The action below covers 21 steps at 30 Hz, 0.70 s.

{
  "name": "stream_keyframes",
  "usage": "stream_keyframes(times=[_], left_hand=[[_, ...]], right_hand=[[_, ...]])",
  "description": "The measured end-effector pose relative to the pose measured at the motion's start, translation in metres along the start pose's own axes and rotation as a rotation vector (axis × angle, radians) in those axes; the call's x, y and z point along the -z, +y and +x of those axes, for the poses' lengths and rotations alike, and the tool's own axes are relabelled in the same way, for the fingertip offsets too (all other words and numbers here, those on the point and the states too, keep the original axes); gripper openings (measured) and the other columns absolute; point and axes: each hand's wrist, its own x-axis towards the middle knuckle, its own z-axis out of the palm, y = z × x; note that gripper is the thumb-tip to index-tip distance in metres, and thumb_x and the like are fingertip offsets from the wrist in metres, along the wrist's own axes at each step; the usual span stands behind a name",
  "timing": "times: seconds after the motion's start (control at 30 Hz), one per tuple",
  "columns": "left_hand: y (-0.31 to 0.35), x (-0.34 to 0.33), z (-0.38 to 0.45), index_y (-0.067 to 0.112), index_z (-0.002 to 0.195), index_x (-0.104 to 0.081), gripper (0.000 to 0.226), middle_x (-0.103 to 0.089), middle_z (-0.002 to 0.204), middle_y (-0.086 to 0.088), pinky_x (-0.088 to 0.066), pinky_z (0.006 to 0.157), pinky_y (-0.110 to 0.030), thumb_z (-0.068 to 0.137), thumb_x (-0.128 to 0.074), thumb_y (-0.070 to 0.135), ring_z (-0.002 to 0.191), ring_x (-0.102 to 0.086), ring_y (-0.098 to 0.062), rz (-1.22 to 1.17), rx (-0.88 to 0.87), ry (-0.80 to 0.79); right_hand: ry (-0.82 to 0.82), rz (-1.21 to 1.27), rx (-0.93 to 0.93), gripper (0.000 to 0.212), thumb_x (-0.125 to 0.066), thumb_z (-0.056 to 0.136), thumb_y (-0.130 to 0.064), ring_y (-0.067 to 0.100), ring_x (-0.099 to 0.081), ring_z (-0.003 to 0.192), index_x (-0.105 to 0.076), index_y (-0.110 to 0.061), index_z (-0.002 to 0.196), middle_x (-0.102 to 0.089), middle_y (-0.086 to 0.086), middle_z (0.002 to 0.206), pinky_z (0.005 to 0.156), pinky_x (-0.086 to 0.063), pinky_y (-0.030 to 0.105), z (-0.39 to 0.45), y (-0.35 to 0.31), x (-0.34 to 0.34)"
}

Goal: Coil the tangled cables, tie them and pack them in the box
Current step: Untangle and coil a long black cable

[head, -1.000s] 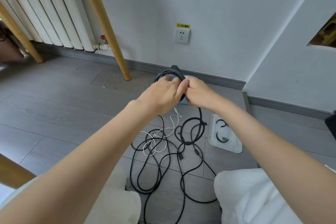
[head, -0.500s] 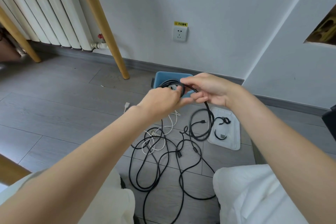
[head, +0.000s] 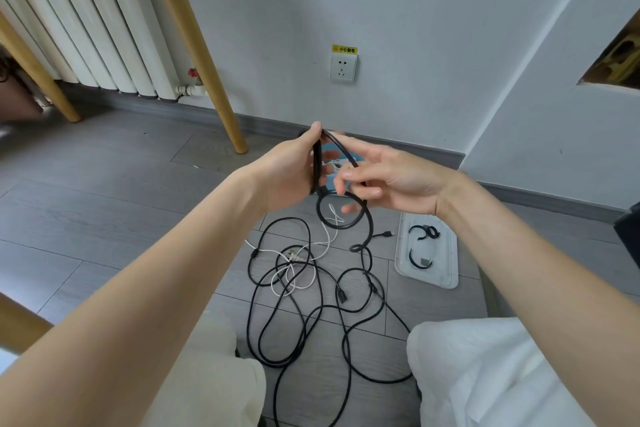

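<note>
Two hands, left hand [head: 289, 177] gripping black cable coil [head: 316, 163], right hand [head: 391, 180] feeding loop

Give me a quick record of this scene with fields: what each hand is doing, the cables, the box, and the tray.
left hand: grips the black coil
right hand: fingers loosely curled, guiding a loop
floor cables: black and white, tangled
box: blue, behind the hands, mostly hidden
tray: white, holds two black ties
</note>
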Motion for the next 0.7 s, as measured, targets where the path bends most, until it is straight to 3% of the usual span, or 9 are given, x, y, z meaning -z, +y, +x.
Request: stream_keyframes(times=[0.07, 0.17, 0.23, 0.3, 0.37, 0.43, 0.53, 0.6, 0.7], left_hand=[[0.000, -0.003, -0.006, 0.029, 0.117, -0.051, 0.032, -0.054, 0.126, -0.007, -0.048, 0.089, -0.034, 0.100, -0.028, 0.044, 0.095, -0.059, -0.024, -0.044, -0.012, -0.083], [0.001, -0.008, -0.009, 0.029, 0.105, -0.052, 0.026, -0.043, 0.138, 0.000, -0.043, 0.096, -0.036, 0.099, -0.031, 0.042, 0.096, -0.060, -0.021, -0.055, -0.110, -0.009], [0.003, -0.009, -0.002, 0.026, 0.127, -0.045, 0.033, -0.048, 0.139, 0.000, -0.045, 0.094, -0.036, 0.101, -0.028, 0.038, 0.099, -0.059, -0.019, -0.139, -0.221, 0.077], [0.010, -0.007, 0.004, 0.020, 0.140, -0.031, 0.040, -0.064, 0.122, -0.004, -0.048, 0.087, -0.034, 0.103, -0.024, 0.034, 0.095, -0.064, -0.018, -0.296, -0.327, 0.121], [0.018, -0.003, 0.007, 0.014, 0.133, -0.036, 0.038, -0.074, 0.081, -0.001, -0.050, 0.082, -0.034, 0.103, -0.024, 0.033, 0.078, -0.068, -0.013, -0.429, -0.391, 0.190], [0.026, 0.002, 0.009, 0.009, 0.117, -0.046, 0.032, -0.057, 0.050, 0.004, -0.053, 0.075, -0.033, 0.103, -0.027, 0.032, 0.052, -0.060, -0.007, -0.545, -0.431, 0.253], [0.032, 0.003, 0.006, 0.004, 0.100, -0.052, 0.037, -0.035, 0.041, 0.008, -0.048, 0.048, -0.020, 0.103, -0.028, 0.032, 0.033, -0.035, -0.003, -0.657, -0.408, 0.255], [0.033, 0.003, 0.001, 0.003, 0.101, -0.053, 0.040, -0.029, 0.041, 0.010, -0.033, 0.037, -0.014, 0.103, -0.027, 0.033, 0.031, -0.026, -0.002, -0.647, -0.347, 0.211], [0.031, 0.002, -0.003, 0.002, 0.105, -0.053, 0.041, -0.026, 0.040, 0.010, -0.022, 0.031, -0.013, 0.103, -0.026, 0.033, 0.029, -0.024, -0.003, -0.645, -0.252, 0.057]], right_hand=[[-0.043, -0.035, -0.040, 0.061, -0.043, 0.097, -0.006, 0.005, -0.029, 0.041, -0.029, -0.045, 0.141, -0.054, 0.007, 0.079, 0.068, -0.051, 0.031, 0.000, -0.001, -0.003], [0.012, -0.165, -0.027, 0.070, -0.045, 0.096, -0.006, 0.005, -0.025, 0.040, -0.016, -0.051, 0.142, -0.054, 0.011, 0.081, 0.047, -0.041, 0.022, 0.004, -0.003, -0.013], [0.085, -0.251, 0.040, 0.075, -0.048, 0.094, -0.001, 0.003, -0.034, 0.041, -0.014, -0.048, 0.142, -0.053, 0.011, 0.081, 0.042, -0.036, 0.019, 0.008, -0.002, -0.023], [0.197, -0.333, 0.133, 0.073, -0.049, 0.090, 0.005, 0.000, -0.046, 0.051, -0.022, -0.044, 0.138, -0.052, 0.010, 0.081, 0.040, -0.033, 0.017, 0.017, 0.000, -0.029], [0.310, -0.319, 0.203, 0.057, -0.046, 0.089, 0.009, -0.001, -0.047, 0.054, -0.040, -0.035, 0.124, -0.054, 0.009, 0.078, 0.039, -0.033, 0.016, 0.024, 0.002, -0.029], [0.406, -0.366, 0.217, 0.033, -0.043, 0.088, 0.009, 0.002, -0.050, 0.054, -0.057, -0.020, 0.096, -0.057, 0.006, 0.075, 0.041, -0.036, 0.017, 0.028, 0.004, -0.025], [0.453, -0.650, 0.064, 0.030, -0.043, 0.090, -0.003, 0.016, -0.061, 0.060, -0.056, -0.018, 0.068, -0.059, 0.000, 0.070, 0.058, -0.049, 0.025, 0.031, 0.013, -0.023], [0.340, -0.739, -0.078, 0.029, -0.039, 0.094, -0.010, 0.014, -0.060, 0.063, -0.056, -0.017, 0.071, -0.062, 0.001, 0.073, 0.068, -0.051, 0.029, 0.033, 0.022, -0.026], [0.186, -0.821, -0.196, 0.032, -0.033, 0.100, -0.029, 0.015, -0.059, 0.075, -0.060, -0.016, 0.088, -0.066, 0.008, 0.095, 0.075, -0.049, 0.031, 0.033, 0.031, -0.028]])
